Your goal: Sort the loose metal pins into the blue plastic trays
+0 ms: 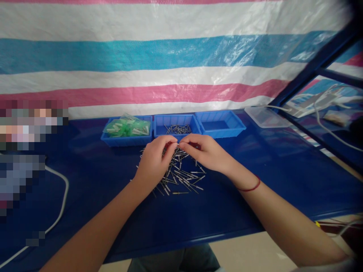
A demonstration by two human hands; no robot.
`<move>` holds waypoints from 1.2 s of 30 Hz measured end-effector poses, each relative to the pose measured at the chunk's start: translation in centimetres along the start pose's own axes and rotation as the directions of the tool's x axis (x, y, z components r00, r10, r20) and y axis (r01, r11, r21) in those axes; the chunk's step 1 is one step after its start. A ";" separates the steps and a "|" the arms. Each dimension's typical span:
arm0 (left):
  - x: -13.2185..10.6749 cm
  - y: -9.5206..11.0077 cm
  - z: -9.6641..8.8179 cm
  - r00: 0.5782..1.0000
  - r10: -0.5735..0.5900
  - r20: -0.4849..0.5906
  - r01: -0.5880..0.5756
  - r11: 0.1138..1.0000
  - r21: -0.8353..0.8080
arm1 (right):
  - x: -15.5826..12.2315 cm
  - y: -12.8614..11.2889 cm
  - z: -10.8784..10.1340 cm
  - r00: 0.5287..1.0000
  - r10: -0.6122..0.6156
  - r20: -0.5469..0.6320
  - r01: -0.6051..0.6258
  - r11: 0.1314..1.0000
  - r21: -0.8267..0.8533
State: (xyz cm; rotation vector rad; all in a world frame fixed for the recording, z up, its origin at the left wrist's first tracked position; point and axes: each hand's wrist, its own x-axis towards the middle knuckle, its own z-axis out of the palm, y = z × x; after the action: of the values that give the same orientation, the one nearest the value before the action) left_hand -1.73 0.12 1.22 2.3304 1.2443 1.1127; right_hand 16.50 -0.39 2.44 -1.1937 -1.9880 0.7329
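- Both hands meet over the bench (227, 221), fingertip to fingertip, just this side of the middle blue bin (170, 120)
- The left hand (153, 156) has thumb and fingers pinched together on one side of a small bright piece (178, 145); the right hand (208, 152) pinches at its other side
- From where I stand that piece looks like one of the rivets, though the fingers cover most of it, so I can't swear to it
- Beneath and in front of the hands lies a loose pile of rivets (184, 177), pointing every which way on the bench, with one stray rivet (180, 193) at the near edge
- More rivets (180, 129) lie in the middle bin; the left bin (127, 142) holds green bags (124, 126) with pale pieces inside, and the right bin (224, 133) stands alongside
- I'd judge the step in hand to be fine two-handed work on a single piece
- The next move, to my eye, calls for a light, steady pinch, with one hand keeping its hold whenever the other lets go
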 end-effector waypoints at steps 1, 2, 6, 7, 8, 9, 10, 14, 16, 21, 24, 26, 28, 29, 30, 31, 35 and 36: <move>-0.1 0.0 0.0 0.998 -0.040 -0.039 0.037 0.997 -0.069 | 0.0 -0.1 0.1 1.000 0.005 0.006 -0.005 0.999 0.050; -0.2 0.0 0.1 0.995 -0.079 -0.064 0.071 0.990 -0.123 | -0.1 -0.1 0.2 1.000 0.008 0.006 -0.009 0.996 0.090; -0.4 0.4 0.0 0.989 -0.131 -0.069 0.113 0.971 -0.212 | -0.2 -0.5 0.3 0.999 0.038 -0.020 -0.033 0.980 0.197; -0.3 0.5 -0.1 0.989 -0.130 -0.074 0.111 0.968 -0.224 | -0.2 -0.5 0.3 0.997 0.070 -0.020 -0.063 0.972 0.227; -0.3 0.6 -0.1 0.988 -0.130 -0.080 0.108 0.966 -0.235 | -0.2 -0.6 0.3 0.994 0.110 -0.011 -0.104 0.959 0.263; -0.3 0.6 -0.1 0.988 -0.128 -0.083 0.105 0.964 -0.242 | -0.2 -0.7 0.3 0.988 0.156 0.002 -0.150 0.942 0.301; -0.4 0.5 -0.1 0.988 -0.128 -0.086 0.103 0.964 -0.247 | -0.2 -0.7 0.3 0.981 0.196 0.014 -0.189 0.922 0.339; -0.4 0.1 0.1 0.987 -0.134 -0.088 0.108 0.962 -0.249 | -0.1 -1.0 0.4 0.969 0.244 -0.030 -0.204 0.866 0.457; -0.5 0.0 0.2 0.986 -0.139 -0.090 0.112 0.961 -0.253 | -0.1 -1.1 0.5 0.967 0.232 -0.109 -0.157 0.873 0.462; -0.3 0.1 0.3 0.987 -0.143 -0.067 0.117 0.946 -0.304 | -0.4 -1.2 0.8 0.958 0.123 -0.259 -0.028 0.938 0.345; -0.3 0.1 0.2 0.990 -0.137 -0.036 0.119 0.941 -0.315 | -0.6 -1.3 0.8 0.957 0.103 -0.271 -0.013 0.949 0.314; -0.3 0.1 0.3 0.993 -0.121 0.012 0.119 0.939 -0.322 | -0.7 -1.5 0.9 0.956 0.090 -0.280 -0.002 0.954 0.301; -0.3 0.2 0.4 0.994 -0.094 0.062 0.109 0.938 -0.328 | -0.8 -1.5 0.9 0.956 0.074 -0.283 0.017 0.952 0.307; -0.2 0.2 0.4 0.993 -0.088 0.072 0.107 0.939 -0.326 | -0.7 -1.5 0.9 0.956 0.076 -0.283 0.021 0.945 0.327; -0.2 0.2 0.4 0.994 -0.092 0.064 0.108 0.942 -0.317 | -0.6 -1.4 1.0 0.954 0.092 -0.286 0.019 0.932 0.362; -0.2 0.3 0.5 0.994 -0.104 0.043 0.112 0.947 -0.300 | -0.4 -1.3 0.9 0.949 0.123 -0.291 0.007 0.913 0.409; -0.1 0.3 0.5 0.994 -0.094 -0.058 0.083 0.980 -0.182 | 0.9 0.0 0.6 0.879 0.317 -0.357 -0.065 0.820 0.569; -0.1 0.2 0.5 0.997 -0.056 -0.051 0.048 0.989 -0.140 | 1.2 0.4 0.5 0.863 0.351 -0.363 -0.082 0.806 0.586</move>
State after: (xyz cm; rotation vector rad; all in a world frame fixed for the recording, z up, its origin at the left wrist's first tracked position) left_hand -1.29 -0.02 0.99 2.1672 1.1984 1.2124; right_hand 15.94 0.78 2.19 -1.1127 -1.1352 0.9618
